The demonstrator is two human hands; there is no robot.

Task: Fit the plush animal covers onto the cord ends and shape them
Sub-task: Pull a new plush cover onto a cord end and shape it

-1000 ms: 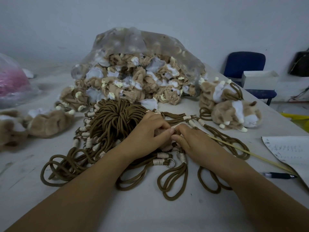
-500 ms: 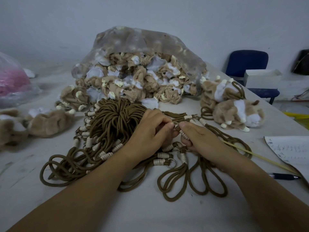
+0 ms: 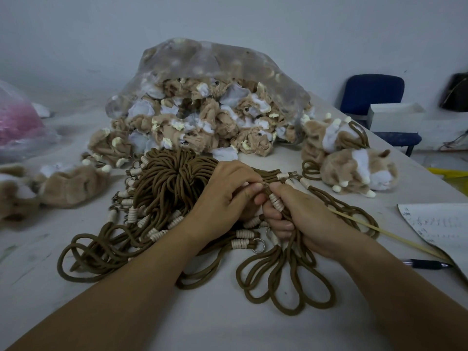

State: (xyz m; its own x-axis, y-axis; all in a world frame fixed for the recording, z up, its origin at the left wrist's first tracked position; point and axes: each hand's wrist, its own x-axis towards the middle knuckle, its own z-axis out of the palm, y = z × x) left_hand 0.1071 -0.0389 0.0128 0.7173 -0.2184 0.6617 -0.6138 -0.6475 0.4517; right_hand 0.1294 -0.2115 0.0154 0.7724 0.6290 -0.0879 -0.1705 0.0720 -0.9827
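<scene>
A heap of brown cords point(image 3: 167, 181) with cream wrapped ends lies mid-table. My right hand point(image 3: 301, 214) grips a few brown cords by their cream wraps point(image 3: 276, 205), their loops point(image 3: 286, 282) trailing toward me. My left hand point(image 3: 228, 196) pinches the top end of those same cords with thumb and fingers. Behind the heap, a clear plastic bag point(image 3: 215, 62) spills several inside-out tan and white plush covers point(image 3: 202, 122). Two finished plush animals point(image 3: 354, 168) with cords lie at the right.
More plush covers point(image 3: 63, 183) lie at the left, near a bag with pink contents point(image 3: 17, 122). A thin stick point(image 3: 379, 231), a paper sheet point(image 3: 440, 224) and a pen point(image 3: 425, 264) sit at the right edge. A blue chair point(image 3: 372, 97) and a white box point(image 3: 395, 115) stand beyond the table.
My right hand lifted a few cords off the table and closed round their wrapped ends; the loops slid toward me. My left hand moved up to pinch the cords' top end.
</scene>
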